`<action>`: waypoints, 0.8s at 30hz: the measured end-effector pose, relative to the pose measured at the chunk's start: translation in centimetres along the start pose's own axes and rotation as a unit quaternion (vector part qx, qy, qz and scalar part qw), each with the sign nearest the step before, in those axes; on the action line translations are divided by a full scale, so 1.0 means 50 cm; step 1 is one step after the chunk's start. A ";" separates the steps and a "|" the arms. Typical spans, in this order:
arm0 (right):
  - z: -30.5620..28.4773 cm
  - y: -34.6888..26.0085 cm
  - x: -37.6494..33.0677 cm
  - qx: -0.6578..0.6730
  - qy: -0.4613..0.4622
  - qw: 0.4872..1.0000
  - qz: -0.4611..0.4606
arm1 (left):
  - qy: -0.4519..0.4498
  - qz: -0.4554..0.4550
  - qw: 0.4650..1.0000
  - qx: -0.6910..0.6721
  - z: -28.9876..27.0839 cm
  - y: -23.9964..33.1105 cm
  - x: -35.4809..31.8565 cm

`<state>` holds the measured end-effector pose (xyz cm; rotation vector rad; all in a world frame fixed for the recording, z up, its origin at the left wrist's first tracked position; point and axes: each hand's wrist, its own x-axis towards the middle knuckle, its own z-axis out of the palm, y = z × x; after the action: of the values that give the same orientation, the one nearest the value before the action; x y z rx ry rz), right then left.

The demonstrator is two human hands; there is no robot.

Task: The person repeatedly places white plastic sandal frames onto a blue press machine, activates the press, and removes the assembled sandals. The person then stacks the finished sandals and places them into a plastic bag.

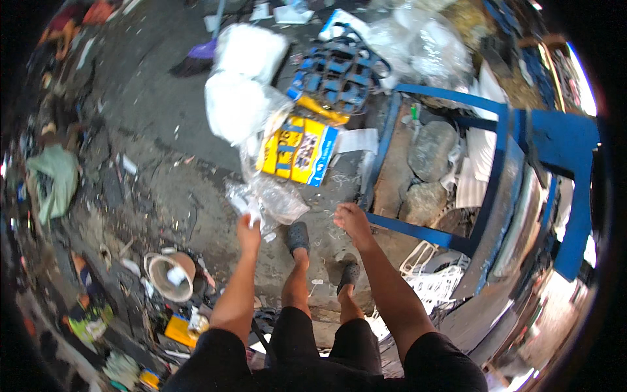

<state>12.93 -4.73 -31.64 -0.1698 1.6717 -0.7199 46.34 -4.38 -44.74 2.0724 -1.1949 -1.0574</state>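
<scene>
My left hand is closed on an edge of a crumpled clear plastic bag, which spreads on the ground beyond it. My right hand hangs to the right with its fingers curled; whatever they hold, if anything, is hidden. Past the plastic lies a yellow and blue printed package. White bulging plastic sacks touch its upper left side. A woven blue and black basket stands farther back.
To the right, a blue frame surrounds large stones. A beige bucket sits at the lower left, near a pale green sack. White plastic crates lie below the frame. Litter covers much of the ground.
</scene>
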 end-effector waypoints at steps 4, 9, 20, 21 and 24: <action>-0.125 0.038 -0.075 0.005 0.064 0.998 -0.020 | -0.157 -0.057 0.985 0.050 -0.033 0.047 -0.142; -0.152 -0.015 -0.175 0.026 0.064 0.998 -0.010 | -0.275 -0.059 0.959 0.041 -0.085 0.208 -0.141; -0.245 -0.377 -0.100 0.082 0.055 0.989 -0.111 | -0.281 0.028 0.957 0.070 -0.098 0.495 -0.058; -0.255 -0.419 -0.078 0.092 0.065 0.987 -0.116 | -0.275 0.031 0.958 0.072 -0.094 0.522 -0.051; -0.268 -0.531 -0.003 0.143 0.089 0.978 -0.125 | -0.259 0.002 0.963 0.073 -0.073 0.585 -0.026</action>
<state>-6.81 -20.91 -16.34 -0.1146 1.7118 -1.1856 35.15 -16.93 -20.52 1.9543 -1.5621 -1.6180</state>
